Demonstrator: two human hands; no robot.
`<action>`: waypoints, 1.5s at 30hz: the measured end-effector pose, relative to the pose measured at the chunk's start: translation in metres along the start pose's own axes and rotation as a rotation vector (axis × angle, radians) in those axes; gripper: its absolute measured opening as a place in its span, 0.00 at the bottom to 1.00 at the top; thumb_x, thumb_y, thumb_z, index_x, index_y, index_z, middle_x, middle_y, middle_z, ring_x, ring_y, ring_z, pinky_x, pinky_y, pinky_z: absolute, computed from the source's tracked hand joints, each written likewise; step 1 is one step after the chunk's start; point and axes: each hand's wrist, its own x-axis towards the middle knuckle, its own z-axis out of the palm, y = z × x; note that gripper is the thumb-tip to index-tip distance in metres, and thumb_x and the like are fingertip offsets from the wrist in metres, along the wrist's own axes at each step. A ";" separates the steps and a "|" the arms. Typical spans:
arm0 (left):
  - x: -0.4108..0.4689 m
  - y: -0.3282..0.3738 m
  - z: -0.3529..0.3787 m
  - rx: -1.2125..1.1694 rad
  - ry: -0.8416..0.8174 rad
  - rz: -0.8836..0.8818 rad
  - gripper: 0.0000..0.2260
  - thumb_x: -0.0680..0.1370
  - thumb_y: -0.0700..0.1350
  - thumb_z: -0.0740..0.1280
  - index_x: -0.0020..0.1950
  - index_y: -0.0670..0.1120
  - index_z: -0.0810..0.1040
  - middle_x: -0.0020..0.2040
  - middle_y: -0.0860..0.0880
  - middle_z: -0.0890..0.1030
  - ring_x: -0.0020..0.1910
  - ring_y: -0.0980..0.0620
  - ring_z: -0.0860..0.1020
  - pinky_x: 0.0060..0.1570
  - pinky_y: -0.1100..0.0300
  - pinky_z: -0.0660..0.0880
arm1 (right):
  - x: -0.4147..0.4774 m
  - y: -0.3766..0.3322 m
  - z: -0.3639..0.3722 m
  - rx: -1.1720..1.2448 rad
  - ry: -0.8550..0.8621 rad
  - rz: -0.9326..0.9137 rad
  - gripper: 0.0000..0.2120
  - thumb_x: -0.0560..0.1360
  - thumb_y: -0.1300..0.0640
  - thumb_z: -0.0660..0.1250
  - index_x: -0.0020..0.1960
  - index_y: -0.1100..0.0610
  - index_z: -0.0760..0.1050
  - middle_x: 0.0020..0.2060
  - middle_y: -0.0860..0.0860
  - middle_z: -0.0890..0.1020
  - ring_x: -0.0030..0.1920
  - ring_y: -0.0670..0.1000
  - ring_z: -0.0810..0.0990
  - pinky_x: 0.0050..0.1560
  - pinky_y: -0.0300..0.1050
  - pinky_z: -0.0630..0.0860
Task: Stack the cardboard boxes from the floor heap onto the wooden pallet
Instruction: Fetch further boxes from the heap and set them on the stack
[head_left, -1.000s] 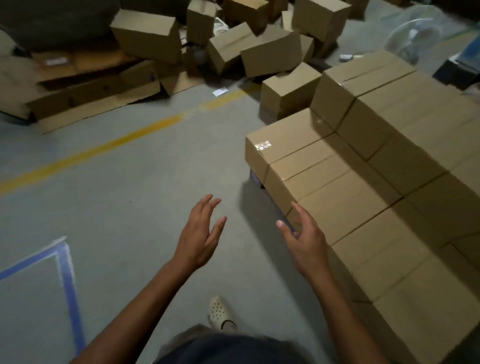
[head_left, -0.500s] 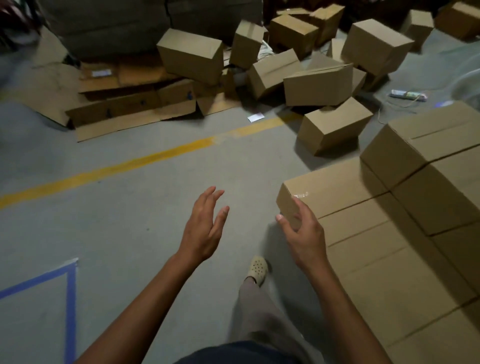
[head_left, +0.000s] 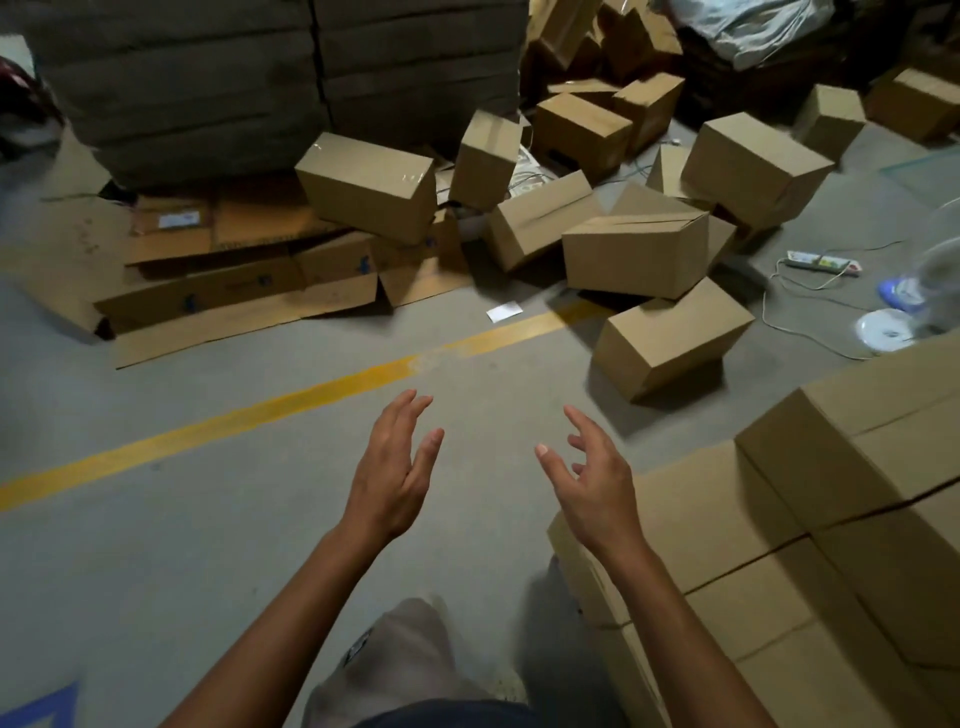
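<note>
Both hands have come off the stack since half a second ago. Then the right hand (head_left: 592, 488) was at the corner of a lower box; now it hangs over the floor. The heap has drawn nearer as the person steps toward it.

Hands: the left hand (head_left: 395, 478) is released, fingers nearly straight, palm turned inward, holding nothing. The right hand is also released, fingers loosely spread, empty. Palms face each other, apart, both pointed at the heap.

Progress: the stacked boxes (head_left: 727, 525) stand at the right, two tiers showing, with the upper tier set back from the lower tier's edge. The wooden pallet is not visible; presumably it is beneath them. Judged partly done.

Remaining: the floor heap (head_left: 628, 223) holds ten or more boxes, tumbled, several tilted or leaning on one another. The nearest box (head_left: 670, 338) lies tipped up on one edge, beside the far end of the yellow line (head_left: 260, 410), well clear of both hands. It is the likely next pick.

Containers: every box in view is closed, flaps down, some with tape; contents cannot be told.

Also noted: flattened cartons (head_left: 234, 280) lie left of the heap, and a power strip (head_left: 821, 262) with its cable lies on the floor to the right.
</note>
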 end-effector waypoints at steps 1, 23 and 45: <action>0.015 -0.001 0.002 0.009 -0.001 0.010 0.29 0.80 0.63 0.51 0.75 0.49 0.68 0.76 0.48 0.67 0.77 0.52 0.62 0.74 0.53 0.61 | 0.013 -0.001 0.000 -0.011 0.004 0.001 0.27 0.79 0.46 0.66 0.76 0.49 0.65 0.73 0.49 0.71 0.68 0.48 0.73 0.66 0.51 0.75; 0.531 -0.036 0.092 -0.028 -0.294 0.181 0.25 0.82 0.59 0.54 0.75 0.49 0.67 0.76 0.49 0.67 0.75 0.51 0.64 0.69 0.60 0.60 | 0.465 -0.020 0.000 -0.005 0.236 0.264 0.28 0.79 0.48 0.67 0.77 0.49 0.64 0.73 0.51 0.71 0.70 0.51 0.72 0.67 0.58 0.75; 0.951 0.109 0.435 -0.701 -0.343 -0.651 0.09 0.85 0.53 0.58 0.62 0.51 0.72 0.63 0.48 0.74 0.59 0.53 0.75 0.58 0.51 0.70 | 0.888 0.163 -0.231 -0.082 0.408 0.515 0.24 0.80 0.50 0.67 0.74 0.53 0.69 0.69 0.52 0.75 0.62 0.52 0.77 0.60 0.50 0.75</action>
